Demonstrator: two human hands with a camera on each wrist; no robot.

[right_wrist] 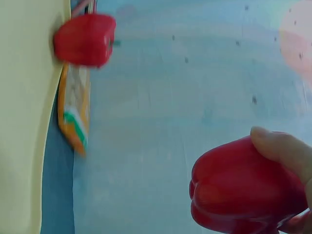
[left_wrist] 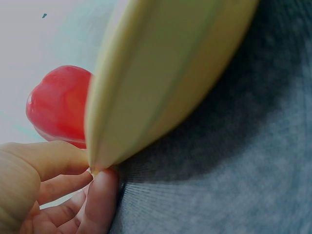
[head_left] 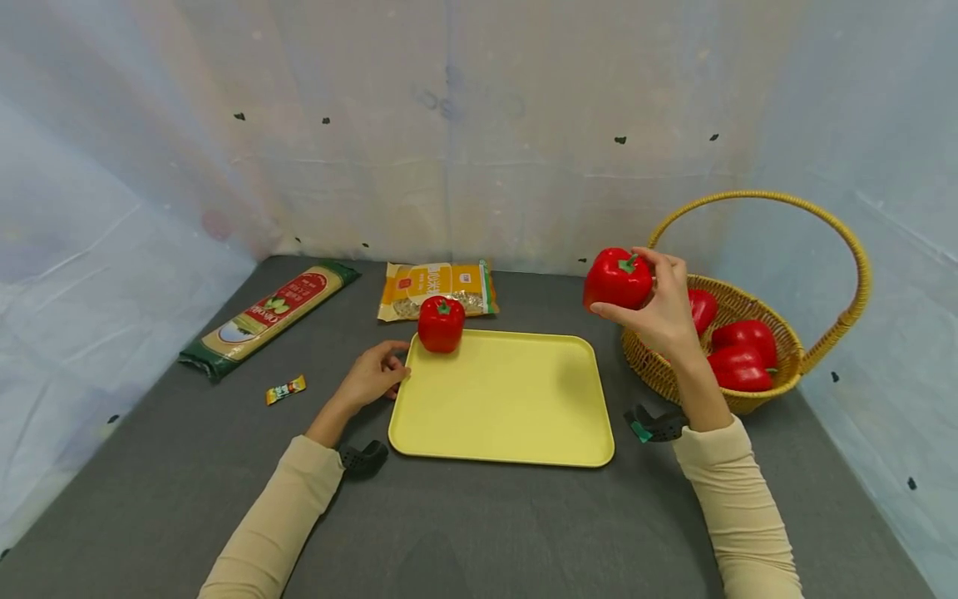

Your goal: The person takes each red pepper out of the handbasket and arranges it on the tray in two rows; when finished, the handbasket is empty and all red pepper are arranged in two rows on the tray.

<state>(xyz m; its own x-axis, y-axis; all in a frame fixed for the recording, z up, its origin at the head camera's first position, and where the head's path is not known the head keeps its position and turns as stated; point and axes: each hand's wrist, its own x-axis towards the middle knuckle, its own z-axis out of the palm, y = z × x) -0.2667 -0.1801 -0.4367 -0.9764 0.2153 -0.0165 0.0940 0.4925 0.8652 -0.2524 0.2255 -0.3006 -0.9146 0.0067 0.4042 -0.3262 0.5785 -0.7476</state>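
- One red pepper (head_left: pixel 441 324) is already sitting on the yellow tray (head_left: pixel 509 408), tucked into its far left corner, stem up.
- A second one, the held pepper (head_left: pixel 615 279), is in the air between tray and basket, beyond the tray's far right corner, so it's not set down anywhere yet.
- The other peppers (head_left: pixel 737 368) are in the wicker basket (head_left: pixel 645 359) over on the right (I count at least three, might be more hiding). If they're all meant for the tray, I'd call this early days.
- Right hand (head_left: pixel 664 304): lifted off the counter (head_left: pixel 479 532), arm stretched in from the near right, thumb and fingers clamped around that second pepper, thumb on the lower side.
- Left hand (head_left: pixel 372 372): low beside the tray's far left end, thumb and finger pinching the rim, forearm coming in from the near left.
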